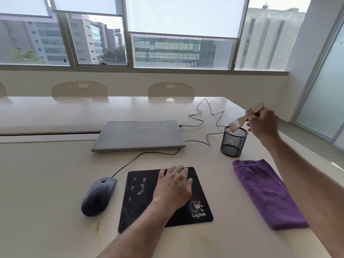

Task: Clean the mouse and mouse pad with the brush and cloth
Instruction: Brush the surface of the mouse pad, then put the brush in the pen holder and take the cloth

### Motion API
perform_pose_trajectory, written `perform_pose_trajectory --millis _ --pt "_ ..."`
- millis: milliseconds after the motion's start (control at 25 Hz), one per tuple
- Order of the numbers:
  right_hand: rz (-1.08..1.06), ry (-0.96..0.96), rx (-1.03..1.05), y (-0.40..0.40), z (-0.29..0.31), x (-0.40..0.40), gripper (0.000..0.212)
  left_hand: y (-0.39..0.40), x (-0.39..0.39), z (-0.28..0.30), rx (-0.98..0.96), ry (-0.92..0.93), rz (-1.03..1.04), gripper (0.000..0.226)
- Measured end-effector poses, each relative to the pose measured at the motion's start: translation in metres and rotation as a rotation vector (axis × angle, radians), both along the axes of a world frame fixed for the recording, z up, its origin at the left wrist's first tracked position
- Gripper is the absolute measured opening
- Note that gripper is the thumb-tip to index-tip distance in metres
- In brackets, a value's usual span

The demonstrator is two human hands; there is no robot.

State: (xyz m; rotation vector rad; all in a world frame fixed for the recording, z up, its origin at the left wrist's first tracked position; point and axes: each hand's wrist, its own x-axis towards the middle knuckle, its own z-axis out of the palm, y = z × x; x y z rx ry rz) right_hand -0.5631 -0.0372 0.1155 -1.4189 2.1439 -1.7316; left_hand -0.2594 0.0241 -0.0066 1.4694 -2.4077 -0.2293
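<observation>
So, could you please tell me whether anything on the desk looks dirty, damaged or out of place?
Yes. The black mouse pad has pale scraps of debris scattered over its left half. The mouse sits off the pad on the bare table to its left, and its shell looks scuffed or dusty. The purple cloth lies folded and undisturbed.

glossy pale bench [55, 183]; matt black mouse pad [149, 211] with whitish scuffs; dusty dark plastic mouse [98, 195]; fuzzy purple cloth [266, 194]; wooden-handled brush [245, 118]; black wire-mesh cup [233, 141]; brushed grey laptop [137, 135].
</observation>
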Motion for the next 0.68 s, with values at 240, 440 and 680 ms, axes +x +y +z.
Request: perform_pose_trajectory --millis 240,440,680 --pt "-0.032 0.147 0.219 -0.020 -0.016 -0.008 0.017 -0.001 0.000 0.000 0.003 0.004 -0.001 0.051" --pt "-0.088 0.121 0.333 -0.025 -0.029 -0.013 0.022 -0.001 0.000 0.000 0.001 0.004 -0.002 0.051" --pt "-0.140 0.194 0.356 -0.021 -0.034 -0.017 0.024 -0.001 0.000 0.002 0.004 0.001 -0.002 0.050"
